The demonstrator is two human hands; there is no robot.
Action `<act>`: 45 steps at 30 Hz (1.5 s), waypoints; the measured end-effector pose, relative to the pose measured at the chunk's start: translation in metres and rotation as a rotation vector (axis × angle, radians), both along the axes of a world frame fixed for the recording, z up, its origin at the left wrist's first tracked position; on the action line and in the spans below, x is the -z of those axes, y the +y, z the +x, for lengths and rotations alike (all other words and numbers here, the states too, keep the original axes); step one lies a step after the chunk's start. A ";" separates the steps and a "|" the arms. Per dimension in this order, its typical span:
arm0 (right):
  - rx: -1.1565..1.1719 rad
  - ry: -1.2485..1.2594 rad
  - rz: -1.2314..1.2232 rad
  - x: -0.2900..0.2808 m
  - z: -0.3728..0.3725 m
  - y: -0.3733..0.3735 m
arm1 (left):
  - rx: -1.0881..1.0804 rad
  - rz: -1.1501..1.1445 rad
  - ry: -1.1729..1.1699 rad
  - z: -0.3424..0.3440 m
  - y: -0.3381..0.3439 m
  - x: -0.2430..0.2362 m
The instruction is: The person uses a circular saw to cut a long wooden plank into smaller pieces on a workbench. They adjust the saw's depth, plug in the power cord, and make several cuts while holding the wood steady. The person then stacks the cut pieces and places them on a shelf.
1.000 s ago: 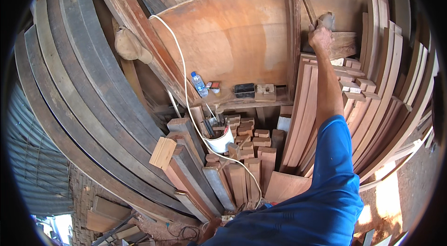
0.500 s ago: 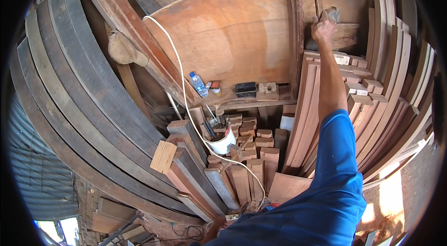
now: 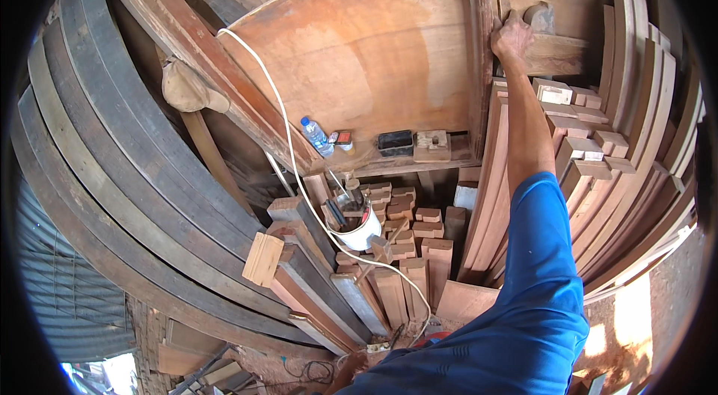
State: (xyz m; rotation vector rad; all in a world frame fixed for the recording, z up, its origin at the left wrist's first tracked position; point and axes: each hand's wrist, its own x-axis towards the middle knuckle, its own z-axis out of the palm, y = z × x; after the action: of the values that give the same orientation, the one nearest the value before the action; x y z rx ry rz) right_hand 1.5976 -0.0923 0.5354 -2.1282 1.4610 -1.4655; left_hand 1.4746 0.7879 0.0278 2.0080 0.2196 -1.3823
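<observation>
My right hand [image 3: 513, 37] reaches far forward to the upper right, beside an upright wooden post [image 3: 479, 58]. Its fingers are curled closed; what they hold, if anything, is hidden. Just right of the fingers is a greyish, round-topped block [image 3: 540, 18], apparently apart from the hand. Below it lies a short wooden board [image 3: 555, 55] against the plywood panel. Low in the picture, a small part of my left hand or forearm [image 3: 353, 369] shows beside my blue shirt; its fingers cannot be made out.
A white bucket of tools [image 3: 359, 234] stands among upright timber offcuts. On a ledge are a water bottle [image 3: 317, 137], a black box [image 3: 395, 144] and a wooden block [image 3: 431, 147]. A white cable [image 3: 280, 107] crosses leftward. Long boards [image 3: 149, 118] lean left; stacked timbers [image 3: 636, 111] stand right.
My right hand has moved slightly left and down, off the greyish block it covered before. The block now shows more fully. The whole view has shifted a little.
</observation>
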 end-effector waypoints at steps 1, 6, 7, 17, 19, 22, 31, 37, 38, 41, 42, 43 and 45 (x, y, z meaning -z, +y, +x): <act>-0.007 0.021 -0.001 0.008 -0.002 -0.001 | 0.002 0.001 -0.001 0.000 -0.002 0.000; -0.002 0.222 -0.030 0.031 -0.014 -0.023 | 0.000 -0.003 0.006 0.004 -0.013 -0.001; -0.020 0.288 0.054 0.020 -0.018 -0.009 | -0.003 0.005 0.007 0.003 -0.011 -0.003; 0.052 0.183 0.015 0.020 -0.051 -0.005 | 0.186 -0.126 -0.045 0.022 -0.009 0.017; -0.042 0.158 0.070 0.018 -0.060 -0.015 | 0.413 -0.227 -0.131 0.030 -0.009 0.022; -0.041 0.252 0.235 -0.001 -0.057 -0.004 | 0.313 -0.253 -0.102 0.028 0.003 0.029; -0.059 0.153 -0.129 -0.014 -0.036 0.046 | 0.442 -0.336 -0.205 0.026 0.003 0.033; -0.092 0.023 -0.290 -0.007 -0.046 0.074 | 0.622 -0.566 -0.473 0.045 0.004 0.037; -0.107 0.044 -0.321 -0.006 -0.047 0.084 | 0.691 -0.627 -0.560 0.046 0.008 0.039; -0.104 0.121 -0.395 0.001 -0.053 0.098 | 0.559 -0.554 -0.380 0.046 -0.001 0.033; -0.090 0.159 -0.401 0.000 -0.054 0.105 | 0.538 -0.590 -0.331 0.048 -0.001 0.031; -0.076 0.198 -0.407 -0.002 -0.056 0.114 | 0.435 -0.528 -0.224 0.048 -0.002 0.029; -0.038 0.269 -0.417 -0.004 -0.058 0.121 | 0.140 -0.308 0.037 0.045 -0.014 0.026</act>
State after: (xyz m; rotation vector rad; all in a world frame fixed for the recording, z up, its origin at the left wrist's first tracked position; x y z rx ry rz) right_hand 1.5394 0.0287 0.5398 -2.6732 1.2667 -1.6390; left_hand 1.5201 0.7738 0.0018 1.7697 -0.1144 -1.4425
